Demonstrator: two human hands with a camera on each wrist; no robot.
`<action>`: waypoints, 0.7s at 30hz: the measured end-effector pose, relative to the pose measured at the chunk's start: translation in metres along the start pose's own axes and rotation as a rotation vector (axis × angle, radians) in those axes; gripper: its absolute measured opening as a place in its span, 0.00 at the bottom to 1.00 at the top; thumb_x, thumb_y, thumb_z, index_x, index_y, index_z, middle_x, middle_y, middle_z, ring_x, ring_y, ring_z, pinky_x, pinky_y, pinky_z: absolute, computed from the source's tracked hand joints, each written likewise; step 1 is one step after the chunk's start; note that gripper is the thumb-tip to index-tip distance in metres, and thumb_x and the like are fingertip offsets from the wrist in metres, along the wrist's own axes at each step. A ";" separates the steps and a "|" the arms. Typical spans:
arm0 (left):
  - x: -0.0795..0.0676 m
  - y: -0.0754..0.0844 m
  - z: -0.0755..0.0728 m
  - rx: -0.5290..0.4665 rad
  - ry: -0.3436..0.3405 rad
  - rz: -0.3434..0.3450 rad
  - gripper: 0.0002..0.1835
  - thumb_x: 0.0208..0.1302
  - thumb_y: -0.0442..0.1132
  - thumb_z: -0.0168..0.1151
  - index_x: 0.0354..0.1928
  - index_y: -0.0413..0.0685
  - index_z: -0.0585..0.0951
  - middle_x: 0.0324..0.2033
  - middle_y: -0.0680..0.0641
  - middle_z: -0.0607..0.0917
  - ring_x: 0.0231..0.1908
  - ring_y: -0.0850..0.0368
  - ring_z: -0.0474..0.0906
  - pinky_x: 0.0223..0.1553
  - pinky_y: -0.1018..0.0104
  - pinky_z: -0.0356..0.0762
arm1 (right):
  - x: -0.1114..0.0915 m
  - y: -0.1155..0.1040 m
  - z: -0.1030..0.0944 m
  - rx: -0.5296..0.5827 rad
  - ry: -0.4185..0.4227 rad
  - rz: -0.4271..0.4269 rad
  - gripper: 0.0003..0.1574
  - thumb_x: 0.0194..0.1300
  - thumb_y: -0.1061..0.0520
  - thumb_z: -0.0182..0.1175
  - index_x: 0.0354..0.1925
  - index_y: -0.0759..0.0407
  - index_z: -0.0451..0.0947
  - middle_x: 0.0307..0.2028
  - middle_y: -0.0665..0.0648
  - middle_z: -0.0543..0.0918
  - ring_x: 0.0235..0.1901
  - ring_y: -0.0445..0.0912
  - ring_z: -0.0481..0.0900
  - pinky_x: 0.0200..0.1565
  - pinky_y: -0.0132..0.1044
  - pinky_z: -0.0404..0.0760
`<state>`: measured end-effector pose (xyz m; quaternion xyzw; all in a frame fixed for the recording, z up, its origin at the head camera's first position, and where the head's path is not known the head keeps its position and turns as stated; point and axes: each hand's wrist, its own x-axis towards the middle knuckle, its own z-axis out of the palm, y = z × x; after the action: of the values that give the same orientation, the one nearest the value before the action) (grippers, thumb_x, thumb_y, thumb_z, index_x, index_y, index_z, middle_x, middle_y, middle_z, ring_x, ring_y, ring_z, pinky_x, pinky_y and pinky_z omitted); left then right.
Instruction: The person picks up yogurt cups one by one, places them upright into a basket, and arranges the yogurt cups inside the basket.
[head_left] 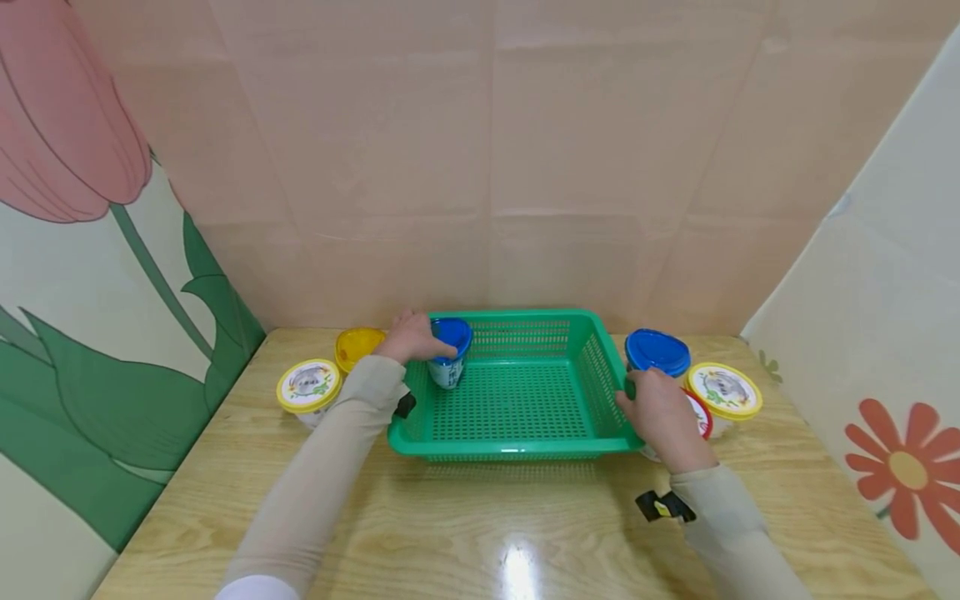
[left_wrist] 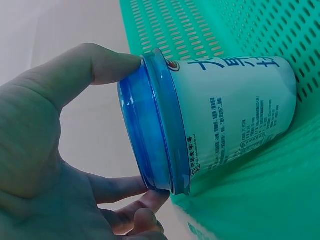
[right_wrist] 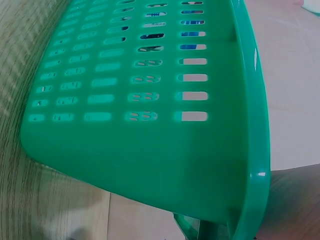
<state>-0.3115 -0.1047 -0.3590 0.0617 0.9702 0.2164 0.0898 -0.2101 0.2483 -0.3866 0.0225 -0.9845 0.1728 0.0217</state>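
Pale wood counter (head_left: 465,517) spans the lower frame beneath a green basket (head_left: 517,447). Inside the basket's left end, left of frame centre, the left hand (head_left: 415,339) pinches a blue-lidded cup (head_left: 448,375); the right hand (head_left: 666,417) curls over the right rim. Likely light and smooth, the cup should grip best around its stiffer lid (left_wrist: 150,130).

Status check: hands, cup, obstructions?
Left hand pinches blue-lidded cup by lid. Right hand grips green plastic basket, right side. Cup inside basket, left rear. No obstruction visible.
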 end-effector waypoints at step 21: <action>-0.001 0.000 0.000 0.007 0.017 -0.014 0.34 0.58 0.57 0.71 0.54 0.37 0.72 0.48 0.40 0.74 0.54 0.43 0.62 0.53 0.53 0.66 | 0.000 0.001 0.001 0.014 0.004 -0.003 0.30 0.69 0.56 0.62 0.58 0.79 0.73 0.53 0.79 0.77 0.51 0.68 0.77 0.51 0.62 0.78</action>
<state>-0.3108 -0.1053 -0.3590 0.0533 0.9721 0.2131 0.0827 -0.2098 0.2489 -0.3876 0.0239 -0.9831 0.1799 0.0238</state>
